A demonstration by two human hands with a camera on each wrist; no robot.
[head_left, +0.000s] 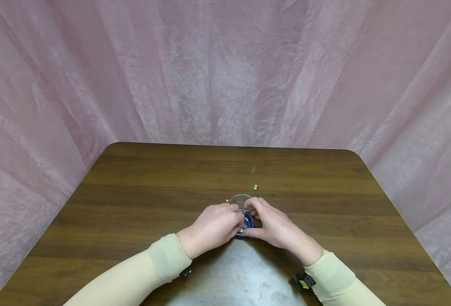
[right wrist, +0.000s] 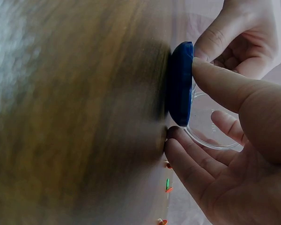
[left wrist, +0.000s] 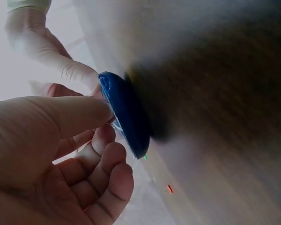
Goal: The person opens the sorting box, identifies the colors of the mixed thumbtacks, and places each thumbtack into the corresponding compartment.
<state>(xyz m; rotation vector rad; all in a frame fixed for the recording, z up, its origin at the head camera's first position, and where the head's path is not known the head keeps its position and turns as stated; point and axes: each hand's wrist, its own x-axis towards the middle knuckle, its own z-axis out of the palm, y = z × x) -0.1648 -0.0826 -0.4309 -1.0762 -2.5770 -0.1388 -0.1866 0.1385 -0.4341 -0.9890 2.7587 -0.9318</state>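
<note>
A small round blue case (head_left: 250, 221) sits on the table with its clear hinged lid (head_left: 237, 201) raised on the far side. A yellow-green thumbtack (head_left: 241, 230) shows inside it near the front rim. My right hand (head_left: 276, 225) grips the case from the right, thumb on the near rim and fingers spread behind by the lid. From the left, my left hand (head_left: 215, 223) reaches over the case opening with curled fingers. Its thumb tip dips inside the rim in the left wrist view, and I cannot tell whether it pinches a tack.
Beyond the case lie several loose thumbtacks: green ones (head_left: 255, 187) touching a red one, and two dark red ones (head_left: 273, 194) farther right. An orange tack (head_left: 227, 200) lies left of the lid. Pink curtains (head_left: 225, 72) hang behind the brown wooden table (head_left: 133, 182).
</note>
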